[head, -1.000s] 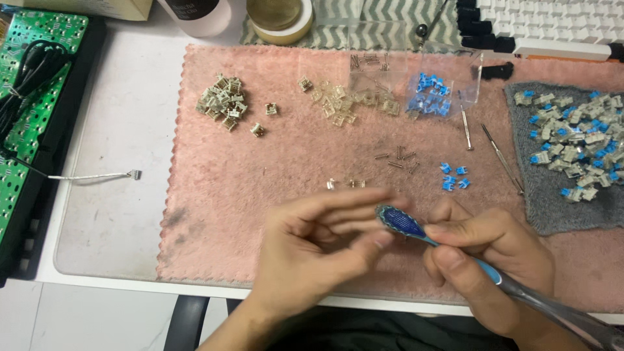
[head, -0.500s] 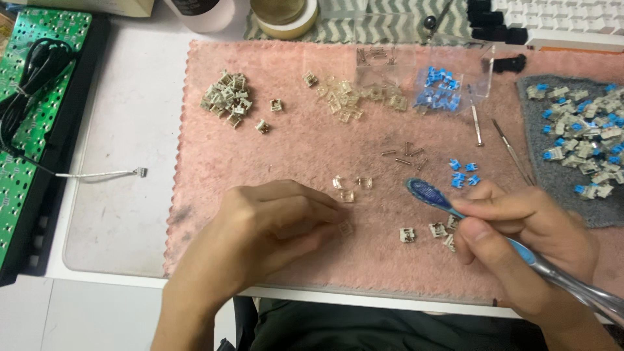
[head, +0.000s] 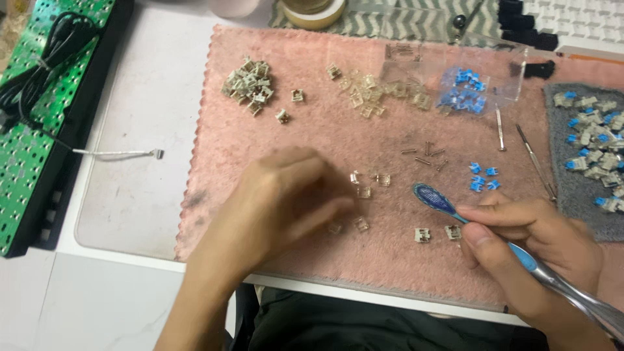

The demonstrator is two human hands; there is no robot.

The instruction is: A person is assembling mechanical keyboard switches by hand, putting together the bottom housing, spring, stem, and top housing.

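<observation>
Near the pink mat's point(head: 273, 149) front edge, our left hand point(head: 286, 195) hovers with loose fingers, grasping nothing, beside small clear housings point(head: 363, 192) just to its right. Our right hand point(head: 526, 253) grips a blue brush point(head: 434, 199), its long axis angled up-left toward them; the left is nearer.

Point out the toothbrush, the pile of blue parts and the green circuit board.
toothbrush point(head: 434, 198), head view, on its bristle head.
pile of blue parts point(head: 463, 91), head view, pile's middle.
green circuit board point(head: 26, 156), head view, lower bare area.
</observation>
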